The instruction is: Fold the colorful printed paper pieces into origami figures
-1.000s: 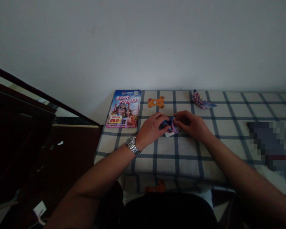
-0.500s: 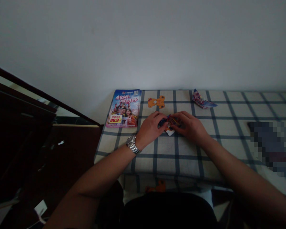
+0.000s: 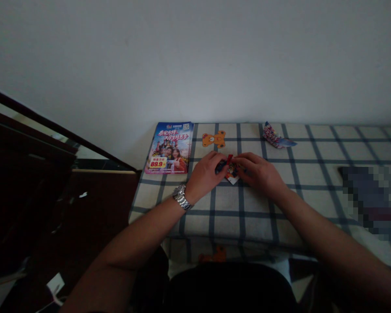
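1. Clearly, the flyer (image 3: 164,148), left of centre on the checked counter (image 3: 259,226), reads "89.9" in red; a Chinese title (image 3: 173,134) runs above, a QR code (image 3: 186,126) at its upper right;
2. the folded paper (image 3: 232,174), just right of centre, shows blue, orange, white and red;
3. the left hand (image 3: 206,176) and right hand (image 3: 261,174) pinch it from either side.

We observe a cloth-covered table (image 3: 259,204), its pale fabric crossed by dark checked lines. Left end: a printed leaflet (image 3: 168,150), lying flat. Just right of it we log an orange bear figure (image 3: 214,139). Near the far edge: a bent, colourful paper piece (image 3: 275,138). Right side: a dark item (image 3: 371,202), pixelated, unidentifiable to us.
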Motion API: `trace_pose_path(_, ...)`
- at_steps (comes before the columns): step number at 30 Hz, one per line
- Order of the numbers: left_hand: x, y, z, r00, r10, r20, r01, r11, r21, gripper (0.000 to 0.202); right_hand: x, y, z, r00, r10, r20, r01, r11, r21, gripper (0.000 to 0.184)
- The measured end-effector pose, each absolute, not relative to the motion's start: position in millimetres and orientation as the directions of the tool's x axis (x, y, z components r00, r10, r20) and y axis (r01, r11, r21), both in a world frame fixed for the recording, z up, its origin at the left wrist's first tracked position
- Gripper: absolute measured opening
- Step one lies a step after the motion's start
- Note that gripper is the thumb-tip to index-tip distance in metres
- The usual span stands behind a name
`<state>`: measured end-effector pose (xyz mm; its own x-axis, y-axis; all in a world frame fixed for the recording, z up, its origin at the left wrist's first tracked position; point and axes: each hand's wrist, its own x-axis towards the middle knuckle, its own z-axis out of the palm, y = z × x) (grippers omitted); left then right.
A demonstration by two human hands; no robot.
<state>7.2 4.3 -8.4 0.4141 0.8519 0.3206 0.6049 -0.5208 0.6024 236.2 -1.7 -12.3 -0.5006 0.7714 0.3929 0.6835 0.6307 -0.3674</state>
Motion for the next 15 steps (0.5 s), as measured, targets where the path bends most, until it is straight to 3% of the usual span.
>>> trace_pose_path(15, 5.5, 5.6, -10.2, 0.422, 0.847, 0.323, 0.613, -0.529, 0.587, 0.015, 236.3, -2.1, -12.0, -0.550, 0.759, 0.348, 0.665, 0.651, -0.367, 0.035)
